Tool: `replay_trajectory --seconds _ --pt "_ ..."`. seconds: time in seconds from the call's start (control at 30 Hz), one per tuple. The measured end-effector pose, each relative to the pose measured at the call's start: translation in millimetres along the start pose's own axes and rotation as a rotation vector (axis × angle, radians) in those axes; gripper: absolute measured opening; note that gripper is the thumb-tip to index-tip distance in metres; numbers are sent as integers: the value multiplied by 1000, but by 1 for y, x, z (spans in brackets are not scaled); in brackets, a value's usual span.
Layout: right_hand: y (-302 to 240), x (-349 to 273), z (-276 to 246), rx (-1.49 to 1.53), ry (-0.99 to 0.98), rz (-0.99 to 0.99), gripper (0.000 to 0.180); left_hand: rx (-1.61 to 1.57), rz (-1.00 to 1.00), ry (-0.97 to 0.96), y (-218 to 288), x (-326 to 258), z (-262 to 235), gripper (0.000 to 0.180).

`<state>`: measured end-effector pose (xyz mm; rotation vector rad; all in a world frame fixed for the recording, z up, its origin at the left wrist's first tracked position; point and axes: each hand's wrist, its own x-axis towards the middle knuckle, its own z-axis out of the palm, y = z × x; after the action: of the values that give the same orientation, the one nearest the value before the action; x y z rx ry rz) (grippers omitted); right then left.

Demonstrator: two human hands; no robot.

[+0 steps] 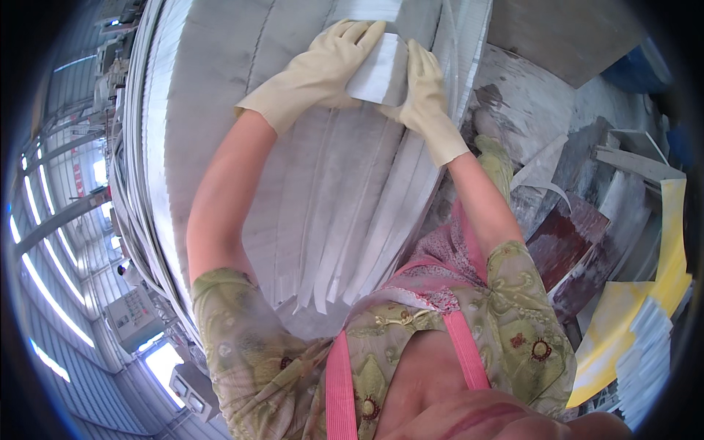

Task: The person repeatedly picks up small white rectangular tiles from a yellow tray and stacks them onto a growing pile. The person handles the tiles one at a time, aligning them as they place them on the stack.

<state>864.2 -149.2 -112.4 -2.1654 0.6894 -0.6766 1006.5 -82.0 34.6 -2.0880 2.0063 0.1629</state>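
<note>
Cream rubber gloves cover both my hands. Between them is a small silver-grey block (381, 70) with a bright flat face; whether it is one piece or a bundle of thin strips, I cannot tell. My left hand (330, 66) grips its left side, fingers together along the upper edge and thumb low. From the right, my right hand (424, 88) presses against the other side, its fingers pointing away from me and its thumb under the near edge. Beneath both hands lie long, closely packed rows of thin grey sheets or strips (293, 169), uneven at their near ends.
To the right are a stained pale surface (513, 95), a brown-red slab (565, 235), and yellow-and-white sheeting (623, 323). A blue container (638, 70) stands at the far right. Grey control boxes (136, 315) are off to the left in the hall.
</note>
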Motion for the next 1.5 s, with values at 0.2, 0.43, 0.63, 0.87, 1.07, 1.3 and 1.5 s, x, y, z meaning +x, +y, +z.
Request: replay_trajectory --seconds 0.2,0.43,0.63,0.87,1.07,1.3,1.5 --pt "-12 11 -9 52 -43 103 130 93 -98 65 -7 -5 -7 101" --pt "-15 4 -7 529 -142 278 138 -283 -290 618 57 -74 56 79" --pt "-25 -9 -9 959 -56 212 122 -662 -463 556 121 -176 137 67" --pt "-46 -16 -7 358 168 -76 74 -679 -513 663 127 -180 173 64" --pt "-53 -31 -6 270 219 32 55 -643 -497 738 128 -174 176 56" --pt "-67 -7 11 967 155 269 88 -585 -516 681 128 -171 169 57" --pt "-43 -3 15 998 185 456 87 -631 -527 696 128 -169 167 55"
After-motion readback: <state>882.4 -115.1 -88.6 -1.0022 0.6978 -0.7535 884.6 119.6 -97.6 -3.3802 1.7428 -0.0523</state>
